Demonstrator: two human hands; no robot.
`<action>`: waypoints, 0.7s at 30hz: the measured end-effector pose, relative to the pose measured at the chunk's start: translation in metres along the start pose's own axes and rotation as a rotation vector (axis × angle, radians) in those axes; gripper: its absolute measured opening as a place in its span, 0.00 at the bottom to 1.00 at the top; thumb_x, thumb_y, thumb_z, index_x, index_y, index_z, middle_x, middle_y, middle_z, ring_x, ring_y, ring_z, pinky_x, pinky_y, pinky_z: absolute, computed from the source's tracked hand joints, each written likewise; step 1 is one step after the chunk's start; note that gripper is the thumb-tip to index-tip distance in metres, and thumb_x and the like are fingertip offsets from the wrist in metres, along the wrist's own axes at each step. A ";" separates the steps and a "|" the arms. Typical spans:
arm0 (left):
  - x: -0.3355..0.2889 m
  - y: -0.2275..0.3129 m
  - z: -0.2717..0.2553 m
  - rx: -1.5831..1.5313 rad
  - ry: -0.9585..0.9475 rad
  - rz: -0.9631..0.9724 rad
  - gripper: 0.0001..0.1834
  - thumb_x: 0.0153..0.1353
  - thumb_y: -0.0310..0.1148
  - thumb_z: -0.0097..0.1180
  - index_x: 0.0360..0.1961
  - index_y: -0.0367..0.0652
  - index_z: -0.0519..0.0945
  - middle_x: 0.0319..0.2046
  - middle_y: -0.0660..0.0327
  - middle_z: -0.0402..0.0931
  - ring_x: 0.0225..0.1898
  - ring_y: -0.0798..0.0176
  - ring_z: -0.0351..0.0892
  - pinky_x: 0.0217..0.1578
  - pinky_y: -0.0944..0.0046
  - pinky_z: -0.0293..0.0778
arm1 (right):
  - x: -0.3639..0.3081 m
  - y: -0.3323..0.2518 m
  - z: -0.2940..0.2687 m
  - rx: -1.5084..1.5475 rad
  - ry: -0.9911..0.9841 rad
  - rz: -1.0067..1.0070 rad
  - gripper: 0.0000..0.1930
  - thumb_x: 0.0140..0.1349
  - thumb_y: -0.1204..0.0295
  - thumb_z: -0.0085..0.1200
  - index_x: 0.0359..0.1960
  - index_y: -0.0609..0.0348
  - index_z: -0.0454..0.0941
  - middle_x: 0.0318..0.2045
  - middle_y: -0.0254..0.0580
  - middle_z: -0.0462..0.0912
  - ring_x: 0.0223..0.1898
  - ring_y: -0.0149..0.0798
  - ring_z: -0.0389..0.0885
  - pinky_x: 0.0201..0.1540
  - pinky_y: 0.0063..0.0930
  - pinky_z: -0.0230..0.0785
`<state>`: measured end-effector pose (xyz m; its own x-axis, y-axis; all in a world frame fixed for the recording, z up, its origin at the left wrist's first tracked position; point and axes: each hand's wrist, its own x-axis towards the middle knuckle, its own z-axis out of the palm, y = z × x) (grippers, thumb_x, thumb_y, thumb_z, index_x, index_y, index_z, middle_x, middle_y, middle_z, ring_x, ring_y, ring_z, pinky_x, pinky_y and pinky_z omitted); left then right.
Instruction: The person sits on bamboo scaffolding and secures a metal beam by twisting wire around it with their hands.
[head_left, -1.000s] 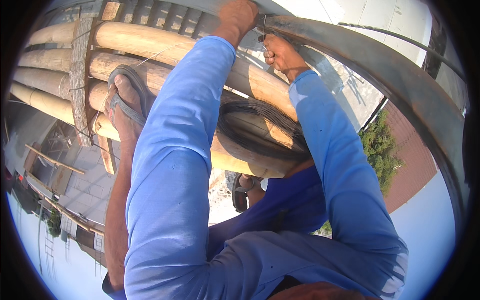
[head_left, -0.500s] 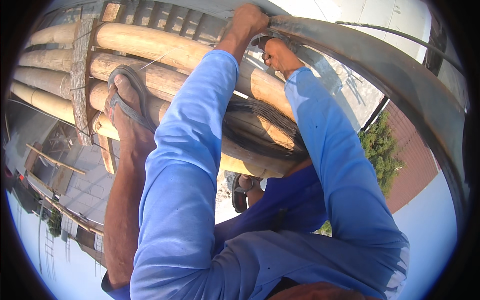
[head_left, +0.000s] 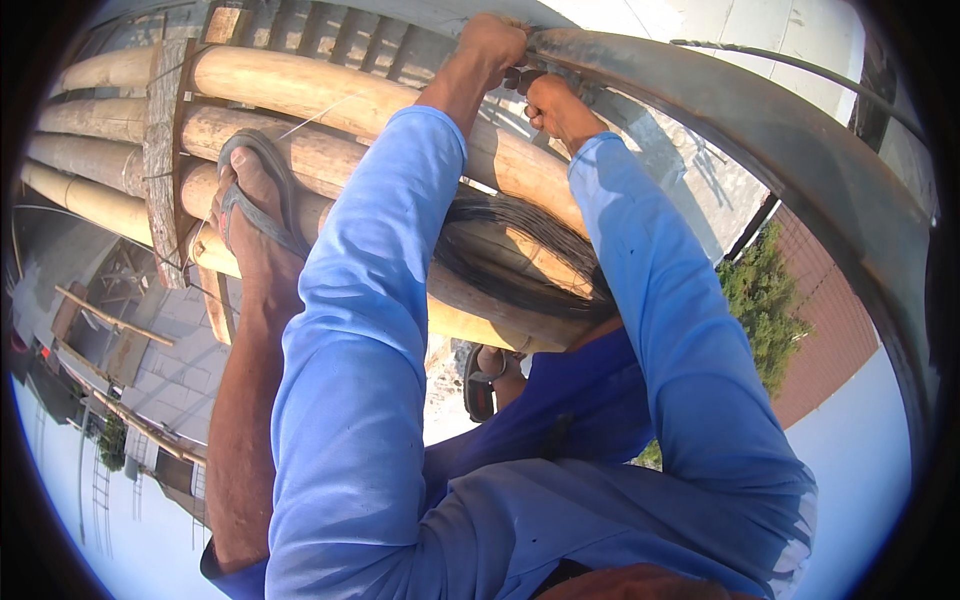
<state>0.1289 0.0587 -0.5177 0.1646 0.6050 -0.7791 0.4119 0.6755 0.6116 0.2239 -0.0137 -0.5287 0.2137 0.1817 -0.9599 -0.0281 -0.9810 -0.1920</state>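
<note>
At the top of the view, my left hand (head_left: 492, 48) is closed near the end of a curved dark metal beam (head_left: 720, 125); what its fingers grip is hidden. Just below and right of it, my right hand (head_left: 560, 110) makes a fist around a dark metal hand tool (head_left: 522, 78). Only a short part of that tool shows between the hands, so its exact kind is unclear. A loose coil of thin black wire (head_left: 515, 212) lies on the bamboo poles (head_left: 290, 85) beneath my forearms.
My sandalled foot (head_left: 255, 180) stands on the poles, beside a rough wooden crosspiece (head_left: 165, 150). My other foot (head_left: 495, 375) shows lower down. A pale wall (head_left: 640, 25) rises beyond the beam. Ground and a paved area (head_left: 175, 370) lie far below on the left.
My left hand has shifted slightly left and down, and its forearm with it. More of the dark tool shows between the hands. The right hand has barely moved.
</note>
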 end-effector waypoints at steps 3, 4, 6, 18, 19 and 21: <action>-0.014 0.011 0.001 -0.004 0.091 -0.087 0.09 0.50 0.26 0.49 0.27 0.33 0.79 0.26 0.49 0.79 0.24 0.58 0.78 0.27 0.61 0.75 | -0.002 -0.004 0.001 -0.062 0.020 0.006 0.07 0.60 0.67 0.45 0.28 0.55 0.70 0.17 0.31 0.62 0.14 0.25 0.55 0.12 0.18 0.47; -0.019 0.013 0.003 -0.188 0.115 -0.091 0.09 0.50 0.27 0.49 0.27 0.33 0.79 0.26 0.49 0.79 0.24 0.57 0.79 0.29 0.61 0.75 | -0.005 -0.003 0.001 -0.014 0.018 -0.001 0.08 0.60 0.66 0.45 0.27 0.55 0.70 0.17 0.31 0.61 0.14 0.25 0.56 0.12 0.18 0.47; -0.023 0.016 0.000 -0.266 0.106 -0.030 0.10 0.49 0.29 0.50 0.28 0.36 0.81 0.29 0.48 0.79 0.29 0.56 0.80 0.33 0.61 0.75 | -0.007 -0.003 0.001 0.030 0.005 -0.012 0.08 0.59 0.65 0.48 0.25 0.55 0.70 0.17 0.30 0.61 0.14 0.25 0.56 0.12 0.17 0.47; -0.016 0.005 -0.010 0.394 0.143 0.531 0.13 0.50 0.29 0.50 0.36 0.42 0.82 0.33 0.48 0.79 0.37 0.50 0.80 0.40 0.58 0.74 | 0.003 -0.002 0.008 -0.079 0.007 -0.115 0.11 0.54 0.60 0.53 0.21 0.51 0.71 0.14 0.28 0.61 0.13 0.25 0.56 0.13 0.21 0.47; -0.017 0.006 -0.008 0.410 0.146 0.529 0.13 0.50 0.29 0.50 0.36 0.42 0.82 0.33 0.48 0.79 0.37 0.50 0.80 0.40 0.58 0.74 | 0.008 0.001 0.010 -0.087 0.033 -0.179 0.12 0.54 0.59 0.53 0.20 0.50 0.71 0.14 0.28 0.61 0.13 0.25 0.56 0.14 0.22 0.47; -0.019 0.010 -0.005 0.374 0.116 0.466 0.13 0.50 0.29 0.50 0.36 0.41 0.82 0.32 0.47 0.79 0.37 0.50 0.80 0.40 0.58 0.74 | 0.019 0.004 0.008 -0.149 0.039 -0.265 0.13 0.55 0.56 0.50 0.19 0.48 0.71 0.12 0.27 0.60 0.13 0.25 0.55 0.15 0.23 0.47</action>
<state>0.1255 0.0557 -0.4962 0.3131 0.8575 -0.4083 0.6103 0.1477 0.7783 0.2204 -0.0141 -0.5492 0.2321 0.4330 -0.8710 0.1764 -0.8993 -0.4001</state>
